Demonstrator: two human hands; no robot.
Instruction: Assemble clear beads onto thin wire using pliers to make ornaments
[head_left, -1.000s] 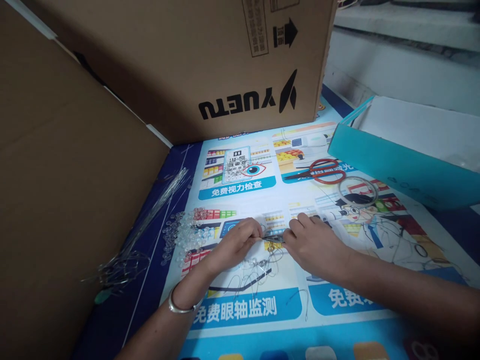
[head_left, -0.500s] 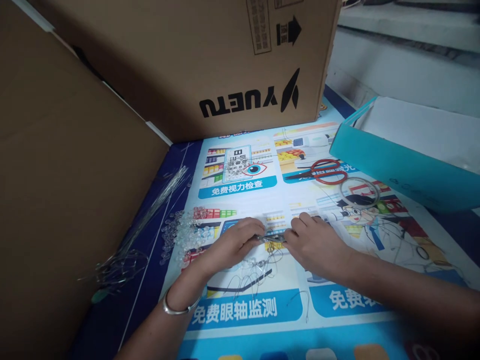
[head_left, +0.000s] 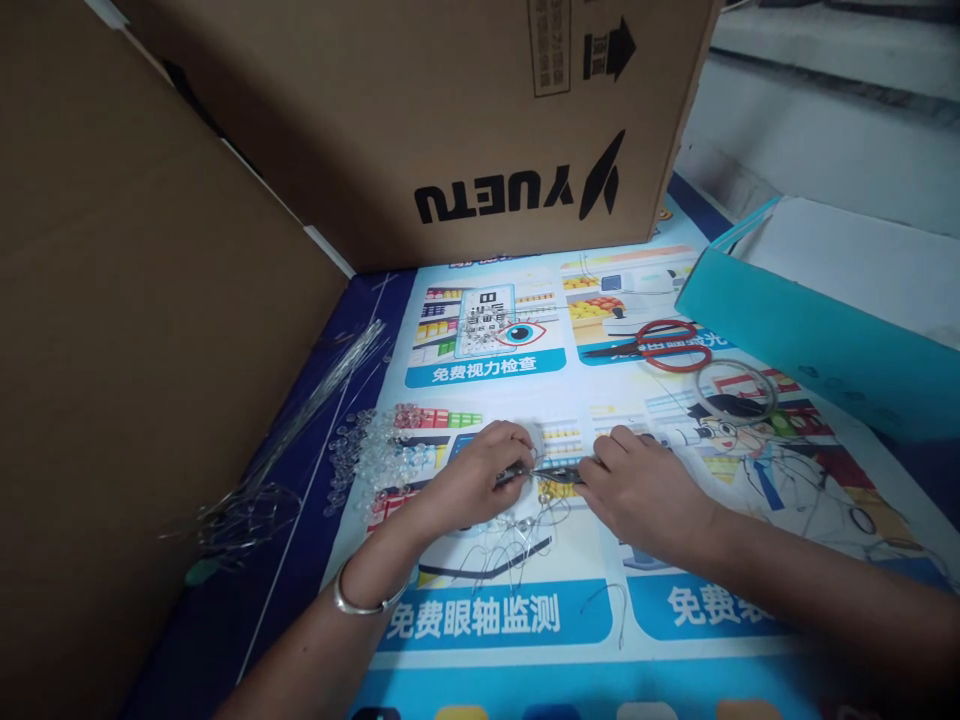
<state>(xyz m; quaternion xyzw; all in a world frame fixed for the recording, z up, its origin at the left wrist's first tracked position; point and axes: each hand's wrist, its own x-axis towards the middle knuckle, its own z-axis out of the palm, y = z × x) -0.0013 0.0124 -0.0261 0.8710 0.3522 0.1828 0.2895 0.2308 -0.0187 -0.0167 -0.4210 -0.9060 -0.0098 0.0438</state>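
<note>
My right hand (head_left: 637, 490) is closed around slim dark pliers (head_left: 556, 475), whose pointed jaws reach left to the fingertips of the other hand. Pinched in my left hand (head_left: 476, 478) is a small dark metal piece (head_left: 514, 473); its kind is hard to make out behind the fingers. The two tips meet just between the hands. Under and in front of the left hand lie thin wires with clear beads (head_left: 525, 525). A pile of clear beads (head_left: 382, 455) spreads to the left of that hand.
Red-handled scissors (head_left: 667, 345) and a coil of wire (head_left: 735, 390) lie beyond my right hand. An open teal box (head_left: 817, 340) stands at right. Cardboard walls (head_left: 510, 120) rise at the back and left, beside a bundle of wires (head_left: 315, 410). Loose wire (head_left: 817, 490) tangles at right.
The view has shifted slightly, moving the scene a little to the right. The left fingers have turned a little, and more of the dark metal piece shows. Both hands keep their grip.
</note>
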